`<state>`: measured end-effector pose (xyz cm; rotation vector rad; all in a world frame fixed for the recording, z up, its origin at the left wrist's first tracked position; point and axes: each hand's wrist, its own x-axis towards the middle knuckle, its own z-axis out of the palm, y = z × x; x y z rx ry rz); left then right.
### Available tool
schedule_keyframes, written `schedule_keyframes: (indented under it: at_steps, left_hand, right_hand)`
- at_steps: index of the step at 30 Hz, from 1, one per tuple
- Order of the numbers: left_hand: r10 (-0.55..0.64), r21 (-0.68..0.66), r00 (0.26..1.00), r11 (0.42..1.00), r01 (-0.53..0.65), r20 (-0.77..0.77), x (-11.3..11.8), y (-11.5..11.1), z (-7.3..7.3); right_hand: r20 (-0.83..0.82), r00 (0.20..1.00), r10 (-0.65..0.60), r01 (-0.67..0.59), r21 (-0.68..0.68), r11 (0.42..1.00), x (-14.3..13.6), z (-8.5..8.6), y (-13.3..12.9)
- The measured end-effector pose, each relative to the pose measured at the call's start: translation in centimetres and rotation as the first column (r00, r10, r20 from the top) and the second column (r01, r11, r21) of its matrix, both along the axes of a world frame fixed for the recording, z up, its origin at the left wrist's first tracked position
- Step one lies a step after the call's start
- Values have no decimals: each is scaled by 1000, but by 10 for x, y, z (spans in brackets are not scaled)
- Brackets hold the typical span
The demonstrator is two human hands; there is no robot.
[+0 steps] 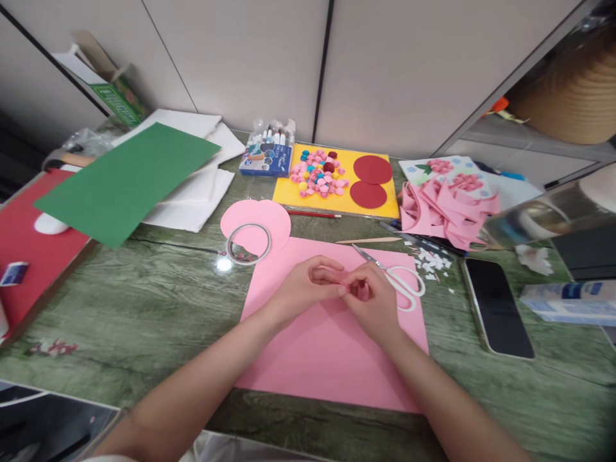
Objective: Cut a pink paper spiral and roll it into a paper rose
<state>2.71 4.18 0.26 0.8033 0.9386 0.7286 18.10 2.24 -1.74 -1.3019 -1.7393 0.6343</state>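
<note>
Over a pink foam or paper sheet point(327, 359), my left hand point(305, 282) and my right hand point(378, 301) meet at the fingertips. Both are closed in a pinch, and a small pinkish bit shows between them, too small and covered to name. White-handled scissors point(407, 289) lie on the sheet just beyond my right hand, partly behind it. Left of the hands, a roll of tape point(230, 247) rests on pink cut-out circles point(274, 221). A thin wooden stick point(375, 240) lies at the sheet's far edge.
Small coloured rolls point(320, 179) and red circles point(373, 170) sit on a yellow sheet point(346, 202). Behind stands a marker box point(266, 159). Pink scraps point(443, 212), white paper bits point(433, 260) and a phone point(498, 308) are rightward. A green sheet point(129, 179) lies left.
</note>
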Motion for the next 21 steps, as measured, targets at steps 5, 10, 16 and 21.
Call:
schedule_keyframes:
  at_steps: [5, 10, 16, 21]
  left_hand:
    - [13, 29, 999, 1000, -12, -46, 0, -1, -1]
    - [-11, 14, 997, 1000, 12, -82, -6, 1, 1]
    - [-135, 80, 980, 986, 148, -146, -14, 7, 2]
    - [-142, 150, 961, 972, 180, -236, -14, 7, 5]
  right_hand:
    - [16, 1000, 16, -16, -9, 1000, 0, 1, 0]
    - [-4, 999, 54, -54, 6, 999, 1, 1, -2]
    - [3, 990, 143, -143, 12, 990, 2, -2, -3]
    - [62, 996, 60, -62, 31, 998, 2, -3, -3]
